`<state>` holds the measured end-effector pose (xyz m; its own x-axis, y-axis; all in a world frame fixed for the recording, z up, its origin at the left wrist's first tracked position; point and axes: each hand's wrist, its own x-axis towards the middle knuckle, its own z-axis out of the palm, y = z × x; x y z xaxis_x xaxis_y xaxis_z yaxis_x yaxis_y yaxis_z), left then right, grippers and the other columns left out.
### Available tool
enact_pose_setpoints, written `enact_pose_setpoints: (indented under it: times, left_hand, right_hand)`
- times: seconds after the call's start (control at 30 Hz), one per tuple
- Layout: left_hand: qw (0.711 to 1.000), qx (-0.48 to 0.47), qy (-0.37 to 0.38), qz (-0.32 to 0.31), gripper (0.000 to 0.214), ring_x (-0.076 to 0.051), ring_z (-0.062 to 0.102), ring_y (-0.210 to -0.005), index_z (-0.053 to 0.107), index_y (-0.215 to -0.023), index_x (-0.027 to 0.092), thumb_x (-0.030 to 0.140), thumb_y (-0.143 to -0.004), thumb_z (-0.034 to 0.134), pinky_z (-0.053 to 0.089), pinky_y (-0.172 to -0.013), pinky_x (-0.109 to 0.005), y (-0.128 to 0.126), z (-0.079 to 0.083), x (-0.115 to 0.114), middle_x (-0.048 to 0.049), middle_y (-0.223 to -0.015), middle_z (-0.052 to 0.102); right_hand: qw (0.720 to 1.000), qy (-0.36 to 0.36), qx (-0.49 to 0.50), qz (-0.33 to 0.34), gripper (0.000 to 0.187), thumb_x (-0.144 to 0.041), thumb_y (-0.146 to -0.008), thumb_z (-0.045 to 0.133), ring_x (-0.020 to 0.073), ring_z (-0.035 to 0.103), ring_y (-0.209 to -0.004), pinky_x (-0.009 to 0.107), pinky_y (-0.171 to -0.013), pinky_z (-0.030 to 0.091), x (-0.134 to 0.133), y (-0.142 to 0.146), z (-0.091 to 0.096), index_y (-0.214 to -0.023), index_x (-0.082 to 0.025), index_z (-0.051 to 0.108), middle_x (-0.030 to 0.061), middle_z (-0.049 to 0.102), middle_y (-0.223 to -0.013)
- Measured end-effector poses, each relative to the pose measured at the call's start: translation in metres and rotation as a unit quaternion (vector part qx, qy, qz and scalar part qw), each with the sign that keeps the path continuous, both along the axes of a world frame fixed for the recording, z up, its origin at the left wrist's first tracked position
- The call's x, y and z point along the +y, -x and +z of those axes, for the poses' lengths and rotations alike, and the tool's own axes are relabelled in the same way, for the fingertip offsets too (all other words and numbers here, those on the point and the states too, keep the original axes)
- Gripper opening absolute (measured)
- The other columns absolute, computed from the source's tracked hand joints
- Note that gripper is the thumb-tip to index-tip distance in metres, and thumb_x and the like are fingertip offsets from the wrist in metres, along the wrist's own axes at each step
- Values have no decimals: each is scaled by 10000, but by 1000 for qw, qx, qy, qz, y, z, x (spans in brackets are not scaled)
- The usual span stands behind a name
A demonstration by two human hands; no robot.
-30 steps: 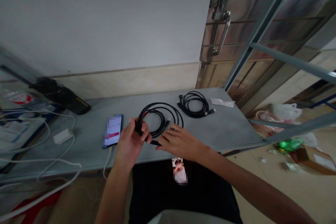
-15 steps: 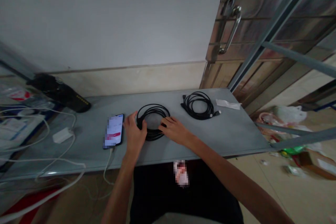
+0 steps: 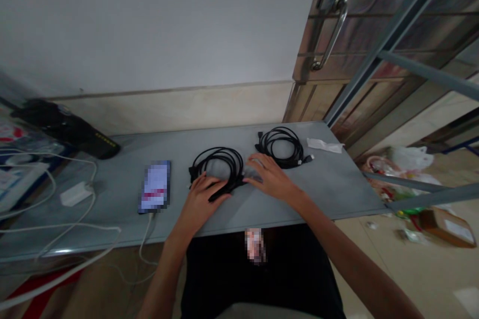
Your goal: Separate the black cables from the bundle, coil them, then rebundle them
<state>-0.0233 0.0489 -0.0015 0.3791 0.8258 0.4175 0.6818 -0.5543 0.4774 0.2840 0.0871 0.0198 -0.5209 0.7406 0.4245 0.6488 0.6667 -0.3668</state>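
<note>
While the left hand [image 3: 202,199] is pressing flat, fingers spread, on the coiled black cable [image 3: 219,169] lying mid-table [image 3: 112,194] (probably keeping its loops together), the right hand [image 3: 271,177] is resting open-fingered beside it.

On the flat grey metal table [image 3: 329,184], a coiled black cable [image 3: 219,167] lies between the slim dark smartphone [image 3: 154,186] (left) and a second black cable coil [image 3: 281,146], right and farther back.

Left hand [image 3: 204,198] and right hand [image 3: 270,177] flat, palms down, fingers loosely spread.
</note>
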Motion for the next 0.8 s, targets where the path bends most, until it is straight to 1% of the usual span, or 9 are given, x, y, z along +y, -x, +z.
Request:
enact_pose_setpoints:
  times: [0.07,0.13,0.2,0.27,0.37,0.47,0.57,0.67,0.8]
  left_hand:
    - [1000,-3,-16,-3,352,-322,775,-1148,852,-1300,347,561,-1029,782,432,-1309,-633,1,-3,3,-70,-1175,830]
    - [1000,-1,-27,-2,340,-313,771,-1128,853,-1290,346,563,-1045,760,437,-1303,-624,-1,-5,8,-63,-1155,827]
    - [999,4,-31,5,346,-309,760,-1134,849,-1291,340,570,-1058,738,437,-1302,-606,-4,-6,13,-61,-1154,819]
    - [999,11,-32,19,348,-312,746,-1151,846,-1280,321,567,-1067,724,438,-1299,-589,-8,-7,20,-67,-1152,808]
    - [998,24,-33,46,325,-328,726,-1175,845,-1230,280,536,-1069,724,430,-1299,-593,-12,-6,27,-85,-1151,798]
    - [996,39,-42,69,295,-355,700,-1214,842,-1183,273,521,-1048,755,420,-1298,-620,-14,-3,26,-96,-1149,784]
    - [993,39,-77,84,342,-376,661,-1295,814,-1278,275,509,-1030,789,383,-1323,-641,-17,3,12,-113,-1236,757]
    - [990,0,-105,94,388,-370,640,-1353,753,-1411,290,428,-1050,779,370,-1330,-643,-23,10,-8,-125,-1361,725]
    - [990,-74,-86,85,346,-350,667,-1323,757,-1395,342,324,-1049,771,430,-1281,-605,-31,14,-27,-101,-1336,756]
  right_hand:
    - [997,-13,-8,-75,508,-422,-1123,670,355,561,-1511,611,-1281,485,-1,-33,-1,-1568,-186,604,207,608,-1585]
    - [991,-15,-24,-130,576,-444,-1122,663,384,556,-1527,632,-1286,474,-2,-63,-7,-1619,-170,561,218,595,-1620]
    - [987,-6,-41,-153,606,-461,-1123,653,385,579,-1515,624,-1288,474,-5,-86,-15,-1642,-168,540,212,613,-1617]
    - [986,9,-55,-157,558,-450,-1135,626,365,611,-1486,606,-1285,481,-11,-99,-23,-1625,-190,564,189,649,-1585]
    - [985,17,-62,-158,443,-423,-1153,590,348,651,-1412,595,-1257,500,-25,-106,-28,-1536,-207,647,161,710,-1490]
    - [985,9,-60,-163,372,-420,-1159,587,338,677,-1319,585,-1210,520,-39,-107,-28,-1448,-220,709,145,751,-1369]
    - [984,-5,-53,-171,329,-422,-1162,589,322,687,-1248,558,-1165,530,-49,-107,-27,-1381,-230,742,134,758,-1303]
    - [983,-14,-54,-175,289,-400,-1180,561,309,691,-1201,524,-1113,533,-52,-107,-27,-1299,-224,757,126,759,-1262]
    - [983,-17,-55,-177,266,-365,-1194,531,302,691,-1178,502,-1083,519,-51,-104,-25,-1252,-219,746,117,763,-1247]
